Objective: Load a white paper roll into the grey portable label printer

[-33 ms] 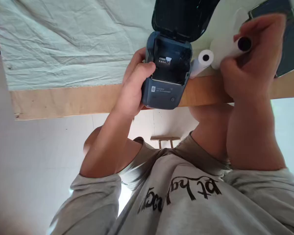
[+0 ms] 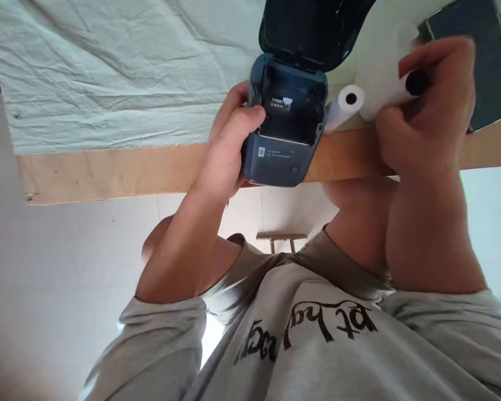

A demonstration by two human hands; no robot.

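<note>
Left fingers [image 2: 249, 118], part-open, around printer [image 2: 275, 164]

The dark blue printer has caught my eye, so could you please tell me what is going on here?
A seated person holds the dark blue printer in the left hand, its black lid open and a small label showing inside. The right hand is curled around a blurred white roll with a dark core. A second white roll lies close beside the printer, near the table edge.
</note>
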